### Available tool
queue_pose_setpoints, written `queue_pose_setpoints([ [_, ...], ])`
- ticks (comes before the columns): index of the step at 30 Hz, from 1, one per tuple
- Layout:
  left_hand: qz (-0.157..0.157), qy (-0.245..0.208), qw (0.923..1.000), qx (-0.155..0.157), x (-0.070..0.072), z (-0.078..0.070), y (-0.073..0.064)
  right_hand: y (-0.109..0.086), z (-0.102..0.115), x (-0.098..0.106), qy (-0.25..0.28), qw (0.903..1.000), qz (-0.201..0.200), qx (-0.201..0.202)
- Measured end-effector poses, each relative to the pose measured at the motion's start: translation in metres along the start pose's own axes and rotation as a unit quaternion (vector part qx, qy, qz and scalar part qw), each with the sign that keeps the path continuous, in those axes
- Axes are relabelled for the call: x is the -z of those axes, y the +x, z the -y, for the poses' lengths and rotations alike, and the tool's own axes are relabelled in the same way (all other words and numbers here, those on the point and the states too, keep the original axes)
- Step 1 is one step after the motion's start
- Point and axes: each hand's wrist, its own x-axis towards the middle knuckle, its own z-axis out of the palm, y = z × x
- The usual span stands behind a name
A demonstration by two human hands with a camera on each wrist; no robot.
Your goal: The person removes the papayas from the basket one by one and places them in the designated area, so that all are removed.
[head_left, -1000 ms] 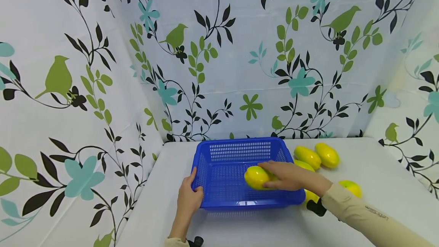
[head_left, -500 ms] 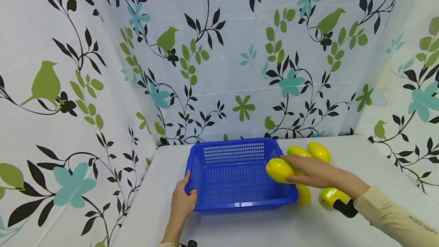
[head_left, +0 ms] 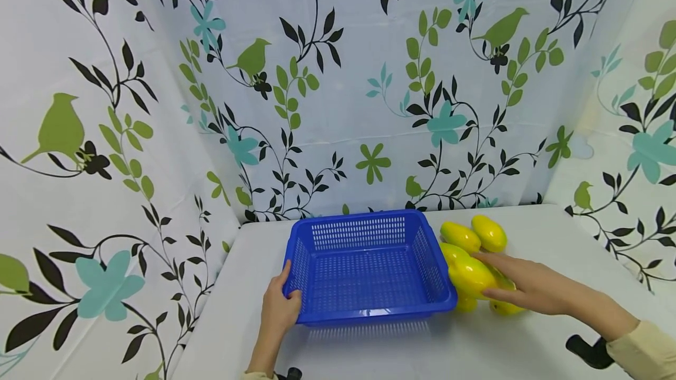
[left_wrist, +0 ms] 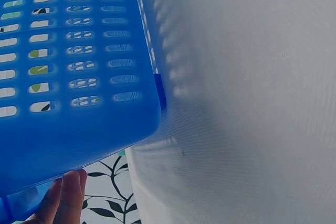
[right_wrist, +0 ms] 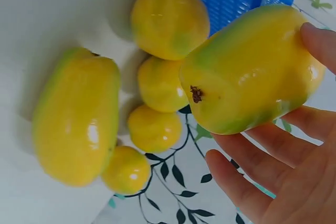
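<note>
In the head view, a blue plastic mesh basket [head_left: 369, 313] stands on the white table, its mesh floor showing. My left hand [head_left: 280, 305] grips the basket's left rim; the left wrist view catches only its fingertips [left_wrist: 71, 195] at the edge. Just outside the basket's right wall, my right hand [head_left: 538, 286] holds a yellow papaya [head_left: 472, 276] with greenish patches. Up close in the right wrist view, thumb and fingers lie on opposite sides of this papaya [right_wrist: 257, 72], whose dark stem end faces the camera. Parts of the fruits behind it are hidden.
Several more papayas lie right of the basket: two [head_left: 489, 233] at the back, others near the wall, and one [head_left: 506, 308] partly under my right hand. A larger-looking papaya [right_wrist: 79, 119] lies apart in the right wrist view. Patterned curtains [head_left: 317, 104] enclose the table's back and sides.
My right hand has carried the papaya rightward from over the basket to outside its right wall, beside the other fruits. The left hand keeps its grip on the rim. The head view has shifted slightly.
</note>
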Motion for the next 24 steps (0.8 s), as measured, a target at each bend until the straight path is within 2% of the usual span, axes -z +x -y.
queue_pose_setpoints([
  [7,-0.001,-0.004,1.0000,0.007,-0.001,0.000,0.001,-0.018,-0.013,-0.020,0.001,0.9995,0.028,-0.017],
  [13,0.002,-0.005,0.9999,0.012,-0.001,0.000,0.002,-0.021,-0.020,-0.033,0.016,0.9984,0.052,-0.015],
  [24,-0.001,-0.003,1.0000,0.004,0.000,-0.003,0.002,-0.019,-0.030,-0.040,0.005,0.9995,0.032,0.000],
])
